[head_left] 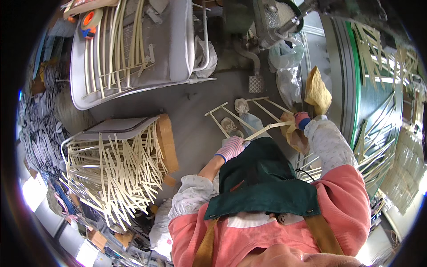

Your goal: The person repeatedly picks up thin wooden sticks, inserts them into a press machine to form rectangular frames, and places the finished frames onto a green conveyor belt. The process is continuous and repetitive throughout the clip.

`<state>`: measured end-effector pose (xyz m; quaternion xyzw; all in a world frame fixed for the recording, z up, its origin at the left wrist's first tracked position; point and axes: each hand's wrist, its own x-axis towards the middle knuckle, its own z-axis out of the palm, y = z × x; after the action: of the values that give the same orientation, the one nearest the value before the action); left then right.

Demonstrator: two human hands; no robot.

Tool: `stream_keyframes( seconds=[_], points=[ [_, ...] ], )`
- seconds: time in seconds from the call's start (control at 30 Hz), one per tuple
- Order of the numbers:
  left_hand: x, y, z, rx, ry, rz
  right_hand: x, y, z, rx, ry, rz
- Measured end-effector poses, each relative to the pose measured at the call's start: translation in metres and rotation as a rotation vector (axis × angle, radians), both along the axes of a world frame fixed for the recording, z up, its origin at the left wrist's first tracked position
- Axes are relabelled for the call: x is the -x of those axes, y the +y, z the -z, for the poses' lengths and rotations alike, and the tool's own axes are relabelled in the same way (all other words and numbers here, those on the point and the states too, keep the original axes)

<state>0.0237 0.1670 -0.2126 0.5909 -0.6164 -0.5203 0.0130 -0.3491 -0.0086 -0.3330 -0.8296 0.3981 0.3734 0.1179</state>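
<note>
In front of my green apron (253, 169) I hold a pale jointed frame of narrow, flat strips (260, 132). Its long near strip runs between my two hands, and several other strips reach out toward my shoes. My left hand (233, 148), in a pink-and-white striped glove, is closed at the frame's left near end. Closed around the right end is my right hand (302, 120), gloved in pinkish red with a blue cuff. What the strips are made of I cannot tell. My fingertips are partly hidden.
A padded grey table (155, 71) at the upper left bears long pale strips and a tape roll (90, 20). Below it stands a heap of similar strips (115, 164). A metal foot pedal (255, 84) lies ahead. Plastic bags (289, 82) and a yellow sack (318, 93) are at right.
</note>
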Motion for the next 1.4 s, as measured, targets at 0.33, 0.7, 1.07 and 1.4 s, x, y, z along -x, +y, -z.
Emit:
stream_keyframes(
  seconds=[0.33, 0.7, 1.07, 1.4],
  points=[
    [0.001, -0.016, -0.003, 0.002, 0.058, -0.153, 0.020, -0.033, 0.032, 0.041, -0.183, -0.103],
    [0.022, -0.023, 0.003, -0.013, 0.005, -0.242, 0.026, -0.057, -0.004, -0.072, -0.100, -0.120],
    [0.021, -0.021, -0.008, -0.070, 0.062, -0.167, 0.053, -0.039, 0.012, 0.010, -0.247, -0.259],
    [-0.027, -0.001, 0.035, -0.001, 0.110, -0.114, -0.007, -0.021, 0.016, -0.055, 0.098, -0.114]
  ],
)
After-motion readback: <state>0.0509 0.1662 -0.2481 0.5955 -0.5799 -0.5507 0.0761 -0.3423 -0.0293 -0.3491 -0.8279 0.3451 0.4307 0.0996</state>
